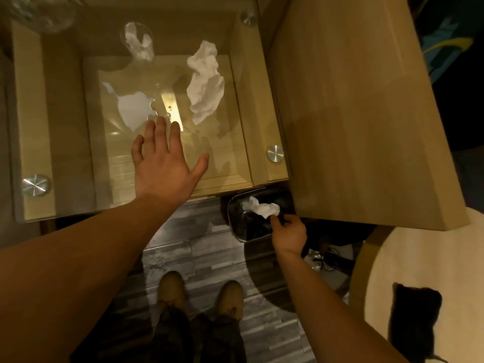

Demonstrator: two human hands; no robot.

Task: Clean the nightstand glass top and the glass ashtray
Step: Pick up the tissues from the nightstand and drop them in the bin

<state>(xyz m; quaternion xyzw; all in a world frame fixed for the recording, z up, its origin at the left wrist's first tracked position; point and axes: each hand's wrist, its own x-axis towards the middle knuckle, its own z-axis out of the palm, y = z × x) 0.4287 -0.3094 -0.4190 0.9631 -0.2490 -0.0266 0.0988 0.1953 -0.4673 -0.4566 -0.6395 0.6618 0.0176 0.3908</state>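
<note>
The nightstand glass top (65,106) fills the upper left of the view, fixed over a pale wooden frame by round metal caps (35,184) at its corners. A large crumpled tissue (207,82) lies on the glass right of centre. Toward the back stands a clear glass vessel (136,40) with a tissue wad inside; whether it is the ashtray cannot be told.

The left hand (162,163) is palm down at the front of the glass, fingers straight and spread apart; contact with the glass cannot be confirmed. The right hand (288,233) is below the front right corner, fingers pinched together on a small white tissue (262,206) over a dark bin (235,224). A wooden panel (353,113) stands to the right. Two tan shoes (170,289) stand on the grey plank floor (196,244).
</note>
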